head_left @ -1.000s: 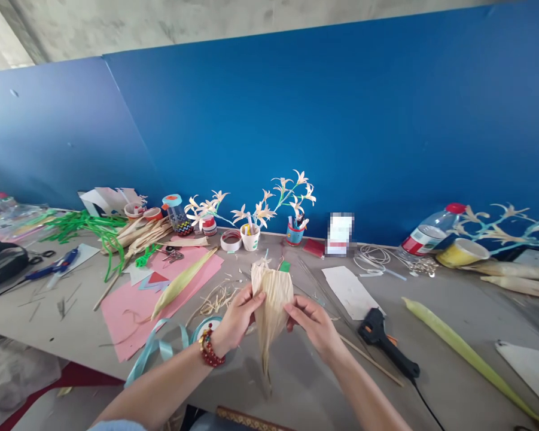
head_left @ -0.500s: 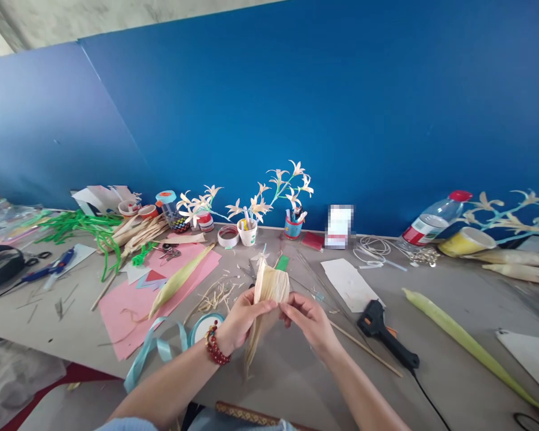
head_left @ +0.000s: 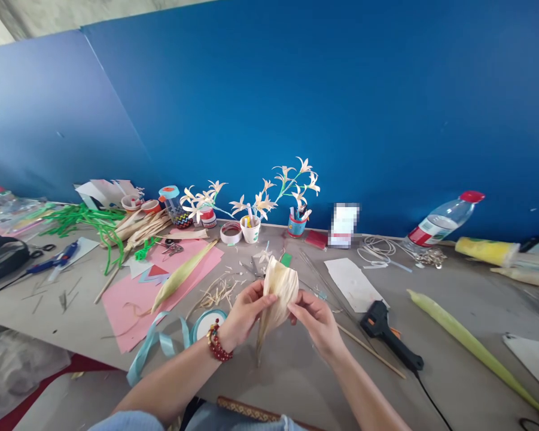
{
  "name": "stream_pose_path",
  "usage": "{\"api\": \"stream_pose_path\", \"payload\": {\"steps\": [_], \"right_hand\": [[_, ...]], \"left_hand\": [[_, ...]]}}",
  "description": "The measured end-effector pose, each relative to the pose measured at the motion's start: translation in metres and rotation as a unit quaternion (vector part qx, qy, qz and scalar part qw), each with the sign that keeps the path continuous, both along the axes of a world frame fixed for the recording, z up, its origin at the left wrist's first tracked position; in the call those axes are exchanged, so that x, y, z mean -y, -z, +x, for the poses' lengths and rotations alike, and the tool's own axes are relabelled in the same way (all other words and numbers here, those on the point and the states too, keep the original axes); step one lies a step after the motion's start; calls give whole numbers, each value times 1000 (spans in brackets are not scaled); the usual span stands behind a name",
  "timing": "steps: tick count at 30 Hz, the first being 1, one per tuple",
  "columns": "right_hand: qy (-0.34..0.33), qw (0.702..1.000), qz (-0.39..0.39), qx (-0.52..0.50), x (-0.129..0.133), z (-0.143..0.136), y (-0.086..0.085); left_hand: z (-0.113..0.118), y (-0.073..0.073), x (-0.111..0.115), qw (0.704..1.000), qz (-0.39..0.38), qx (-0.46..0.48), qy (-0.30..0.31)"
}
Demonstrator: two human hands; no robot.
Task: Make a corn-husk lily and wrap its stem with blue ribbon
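Observation:
A pale, dried corn husk (head_left: 282, 290) is held up between my two hands over the table, its wide pleated end on top and a narrow tail hanging down. My left hand (head_left: 247, 312), with a red bead bracelet at the wrist, pinches its left side with the thumb in front. On the right edge, my right hand (head_left: 314, 317) grips it between thumb and fingers. Just left of my left wrist lies a roll of light blue ribbon (head_left: 209, 323), its loose end curling. Behind the husk are thin shreds (head_left: 218, 294) and a small green piece (head_left: 286, 259).
A black hot glue gun (head_left: 388, 335) and a wooden stick (head_left: 371, 351) lie to the right, near a long green husk (head_left: 471, 347). Pink paper (head_left: 128, 311) spreads on the left. Cups with husk flowers (head_left: 250, 229), a blurred screen (head_left: 343, 226) and a bottle (head_left: 446, 221) line the wall.
The husk has been opened out and turned in my hands, its top now wider and rounded. My right fingers have shifted up along its edge. A yellow cup at right now lies on its side.

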State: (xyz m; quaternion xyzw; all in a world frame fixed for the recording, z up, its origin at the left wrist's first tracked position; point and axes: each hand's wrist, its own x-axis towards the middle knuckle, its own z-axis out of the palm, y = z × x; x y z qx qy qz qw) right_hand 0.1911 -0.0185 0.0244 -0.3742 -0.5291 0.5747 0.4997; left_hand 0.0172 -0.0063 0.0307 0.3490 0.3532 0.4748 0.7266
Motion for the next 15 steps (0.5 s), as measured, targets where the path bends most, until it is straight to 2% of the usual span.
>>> {"api": "stream_pose_path", "payload": {"steps": [4,6,8,10,12,13,15], "right_hand": [[-11,999,37,-7,4,0,-4],[11,997,72,-18,4,-3,-6],[31,995,88,-30,4,-6,-6],[-2,998,50,-42,5,-9,-3],[-62,997,-17,-49,7,-12,1],[-81,994,-49,-49,8,-13,3],[-70,993,-80,-49,8,-12,5]], "left_hand": [[0,-2,1,999,-32,42,-5],[0,-2,3,997,-39,60,43],[1,-1,7,984,-69,82,140],[2,3,9,952,-124,117,255],[3,9,11,916,-165,140,338],[4,11,11,908,-170,142,356],[5,14,11,921,-145,126,338]]}}
